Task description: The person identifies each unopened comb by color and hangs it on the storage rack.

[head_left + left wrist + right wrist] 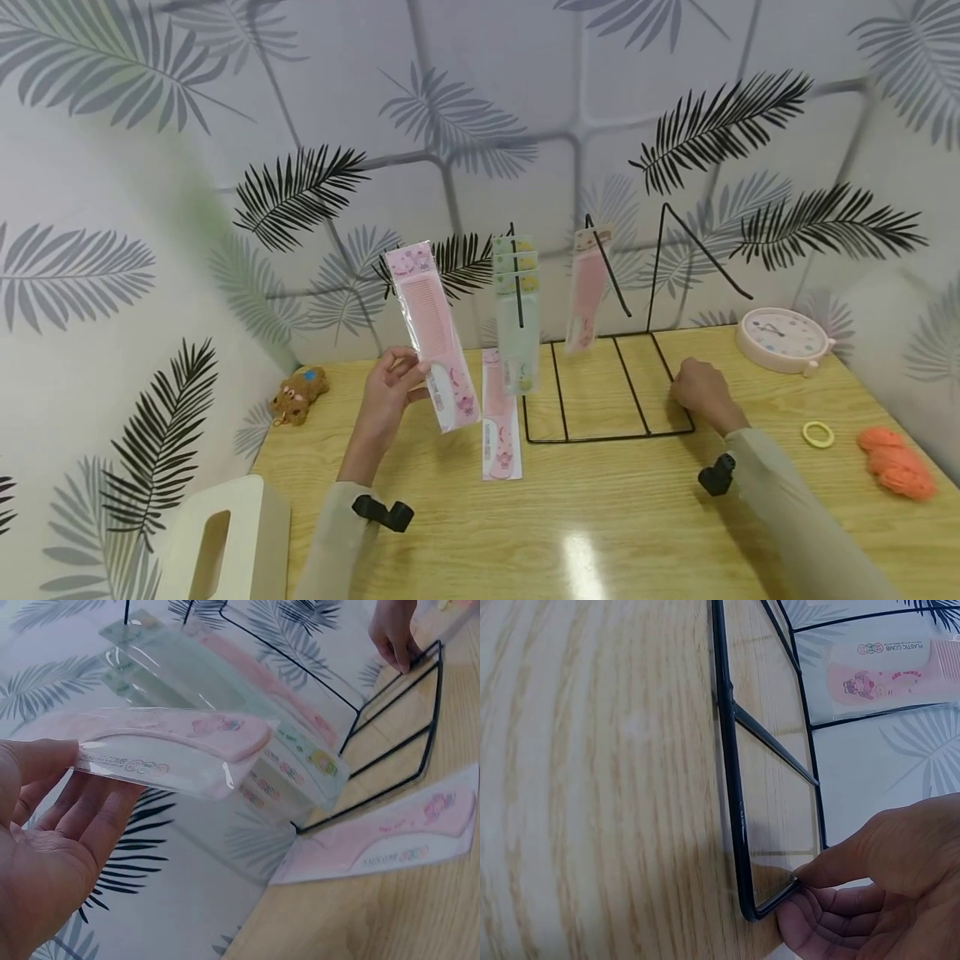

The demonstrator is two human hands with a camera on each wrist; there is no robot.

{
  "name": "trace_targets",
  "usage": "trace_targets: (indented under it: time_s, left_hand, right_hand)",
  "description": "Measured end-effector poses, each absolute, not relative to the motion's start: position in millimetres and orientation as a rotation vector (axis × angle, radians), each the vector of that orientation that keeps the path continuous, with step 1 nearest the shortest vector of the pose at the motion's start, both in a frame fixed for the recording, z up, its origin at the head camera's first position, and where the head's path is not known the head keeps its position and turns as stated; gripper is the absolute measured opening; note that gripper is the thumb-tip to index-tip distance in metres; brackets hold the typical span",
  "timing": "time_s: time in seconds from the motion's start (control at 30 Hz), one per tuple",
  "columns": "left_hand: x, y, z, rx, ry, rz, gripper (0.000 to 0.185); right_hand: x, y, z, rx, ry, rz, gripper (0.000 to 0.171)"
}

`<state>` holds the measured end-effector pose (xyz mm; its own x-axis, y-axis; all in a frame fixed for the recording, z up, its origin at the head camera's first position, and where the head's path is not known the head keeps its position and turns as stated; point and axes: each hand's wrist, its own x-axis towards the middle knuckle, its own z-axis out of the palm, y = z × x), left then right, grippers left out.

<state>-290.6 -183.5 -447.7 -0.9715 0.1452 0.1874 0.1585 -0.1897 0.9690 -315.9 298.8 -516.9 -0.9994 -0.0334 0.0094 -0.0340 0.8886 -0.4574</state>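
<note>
My left hand (411,377) holds up a pink comb in a clear packet (435,333), pinched near its lower end and tilted slightly left. The left wrist view shows that packet (172,746) between thumb and fingers (90,817). A second pink comb packet (500,427) (390,836) lies flat on the table beside the black wire rack (609,385). Green comb packets (517,321) and one pink packet (588,287) hang on the rack's hooks. My right hand (686,390) (795,900) pinches the rack's front right base corner (739,847).
A pink round clock (783,337) stands at the back right. A yellow ring (817,433) and an orange woolly bundle (896,465) lie near the right edge. A small brown teddy (298,396) sits at the far left, a cream tissue box (225,537) front left. Leaf-patterned walls close in behind.
</note>
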Motion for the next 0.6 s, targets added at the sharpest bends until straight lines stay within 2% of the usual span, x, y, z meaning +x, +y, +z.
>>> trace_targets:
  time_s: [0.43,0.6]
  left_hand:
    - [-266.5,-174.6,-416.2,-0.618,-1.958,-2.368,0.017]
    - [-252.1,-168.5,-407.0,-0.812,-1.957,-2.318,0.017]
  right_hand:
    - [-314.5,298.2,-511.4,-0.005,-3.086,0.735,0.038]
    - [-316.5,298.0,-513.8,-0.053,-3.097,0.739,0.034]
